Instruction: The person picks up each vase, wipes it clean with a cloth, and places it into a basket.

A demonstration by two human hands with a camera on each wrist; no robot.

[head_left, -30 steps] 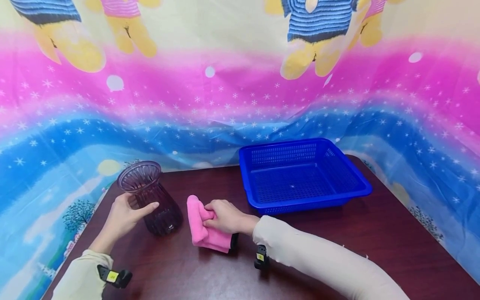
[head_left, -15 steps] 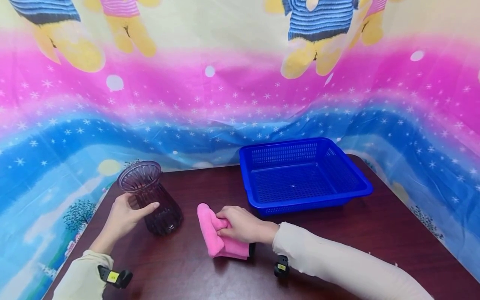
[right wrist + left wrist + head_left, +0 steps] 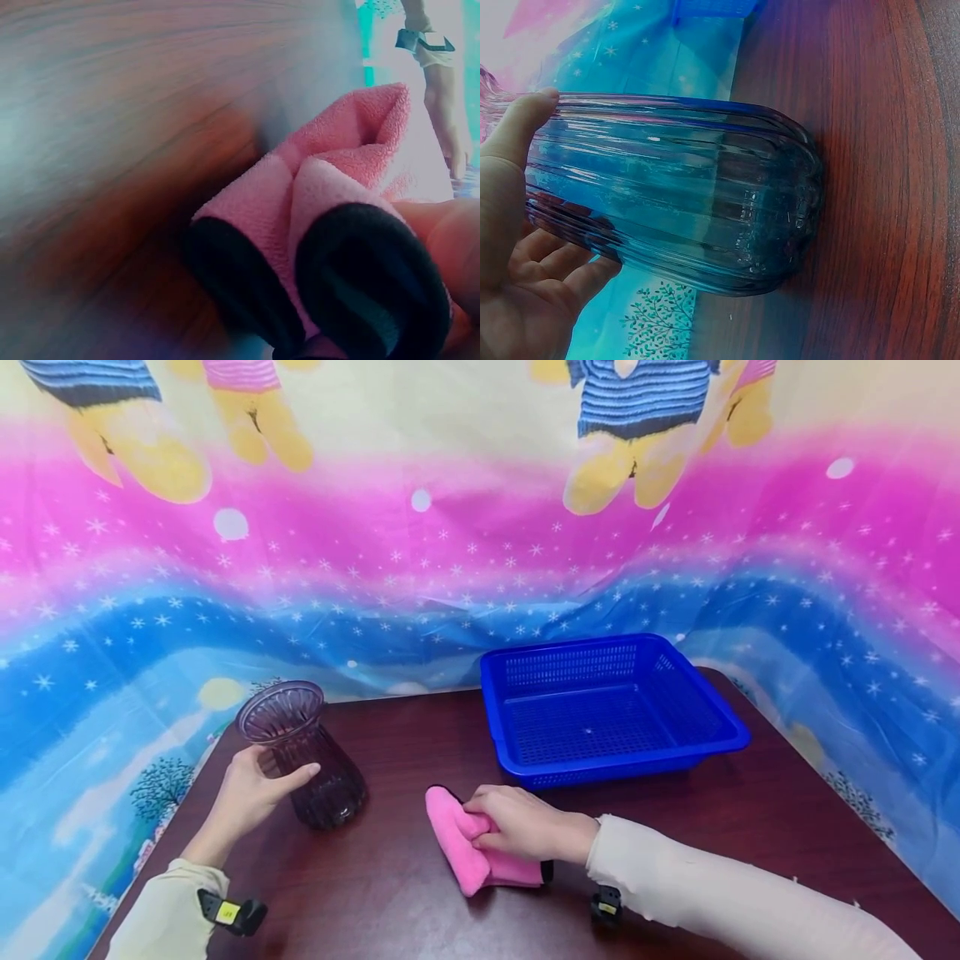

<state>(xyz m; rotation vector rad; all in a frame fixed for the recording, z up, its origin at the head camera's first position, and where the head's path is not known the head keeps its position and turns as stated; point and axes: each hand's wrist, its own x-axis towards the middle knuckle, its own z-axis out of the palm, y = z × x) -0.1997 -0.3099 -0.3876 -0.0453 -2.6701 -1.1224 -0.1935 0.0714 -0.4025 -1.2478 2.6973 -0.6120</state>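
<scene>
My left hand [image 3: 251, 789] holds a purple ribbed glass vase [image 3: 330, 781] around its upper body, below the flared rim. The vase stands upright near the table's left side. In the left wrist view, the thumb lies along one side of the vase [image 3: 667, 187] and the fingers along the other. To the right, my right hand [image 3: 521, 822] pinches a folded pink cloth [image 3: 457, 839] with black edging. The right wrist view has the cloth [image 3: 345, 142] bunched close over the tabletop; whether it touches the wood, I cannot tell.
A blue plastic basket [image 3: 615, 768] with perforated walls sits at the back right of the dark wooden table [image 3: 360, 902]. Behind the table hangs a patterned fabric backdrop [image 3: 420, 560]. Both wrists carry small black devices, one beside the left sleeve [image 3: 161, 910].
My right hand has moved the pink cloth to the right and nearer to me, away from the vase. The left hand and the vase have stayed in place.
</scene>
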